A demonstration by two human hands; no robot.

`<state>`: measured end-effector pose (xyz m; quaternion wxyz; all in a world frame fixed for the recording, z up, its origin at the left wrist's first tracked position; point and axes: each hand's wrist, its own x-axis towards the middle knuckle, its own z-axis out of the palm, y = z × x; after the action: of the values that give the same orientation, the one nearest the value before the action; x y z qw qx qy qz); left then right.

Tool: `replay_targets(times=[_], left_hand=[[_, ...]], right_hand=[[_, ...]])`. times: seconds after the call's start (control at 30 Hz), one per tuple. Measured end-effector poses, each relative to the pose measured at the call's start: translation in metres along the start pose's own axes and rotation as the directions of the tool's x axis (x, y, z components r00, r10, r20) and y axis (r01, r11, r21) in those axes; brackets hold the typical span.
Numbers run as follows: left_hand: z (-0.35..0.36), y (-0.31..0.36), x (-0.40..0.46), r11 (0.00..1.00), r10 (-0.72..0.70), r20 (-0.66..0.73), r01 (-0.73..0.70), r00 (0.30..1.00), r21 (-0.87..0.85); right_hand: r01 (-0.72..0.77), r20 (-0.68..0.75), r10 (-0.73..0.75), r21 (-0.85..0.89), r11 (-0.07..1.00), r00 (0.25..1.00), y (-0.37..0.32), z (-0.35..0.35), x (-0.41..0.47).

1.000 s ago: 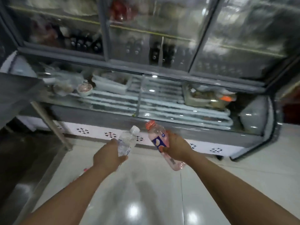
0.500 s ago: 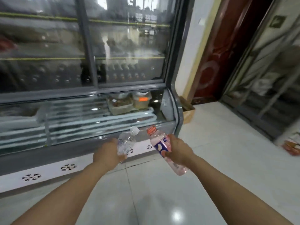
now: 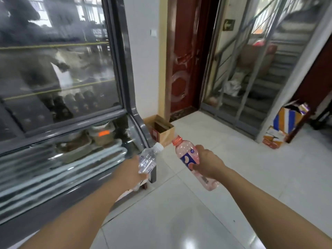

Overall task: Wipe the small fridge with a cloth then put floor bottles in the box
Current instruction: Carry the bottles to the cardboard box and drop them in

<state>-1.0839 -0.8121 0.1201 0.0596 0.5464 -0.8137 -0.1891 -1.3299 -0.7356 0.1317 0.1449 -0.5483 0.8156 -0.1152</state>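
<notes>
The left hand point(image 3: 132, 172) wraps a clear water bottle point(image 3: 148, 159) low on its body, white cap tilted up and away. The right hand point(image 3: 209, 163) grips a pink drink bottle point(image 3: 187, 155) mid-body, fingers over the label, orange cap forward. Beyond them, an open cardboard box point(image 3: 164, 131) sits on the floor beside the display fridge point(image 3: 125, 97).

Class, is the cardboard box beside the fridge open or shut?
Open: the cardboard box has its top flaps apart, showing a dark interior.
</notes>
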Motion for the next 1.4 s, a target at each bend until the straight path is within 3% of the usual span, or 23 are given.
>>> replay_targets(times=[0.53, 0.97, 1.27, 1.4], left_hand=[[-0.001, 0.176, 0.254, 0.973, 0.213, 0.06, -0.218, 0.975, 0.075], [0.059, 0.348, 0.443, 1.0, 0.023, -0.015, -0.023, 1.0, 0.02], [0.073, 0.399, 0.576, 0.997, -0.072, -0.019, 0.072, 0.997, 0.036], [0.081, 0.416, 0.663, 0.996, -0.076, -0.028, 0.075, 0.997, -0.042]], right_hand=[[-0.198, -0.136, 0.203, 0.046, 0.979, 0.97, 0.158, -0.108, 0.179], [-0.092, -0.08, 0.092, 0.003, 0.996, 0.993, 0.336, -0.205, 0.397], [-0.021, 0.002, 0.021, 0.003, 1.0, 1.0, 0.386, -0.225, 0.547], [-0.009, 0.012, 0.009, -0.032, 0.999, 1.0, 0.397, -0.24, 0.628]])
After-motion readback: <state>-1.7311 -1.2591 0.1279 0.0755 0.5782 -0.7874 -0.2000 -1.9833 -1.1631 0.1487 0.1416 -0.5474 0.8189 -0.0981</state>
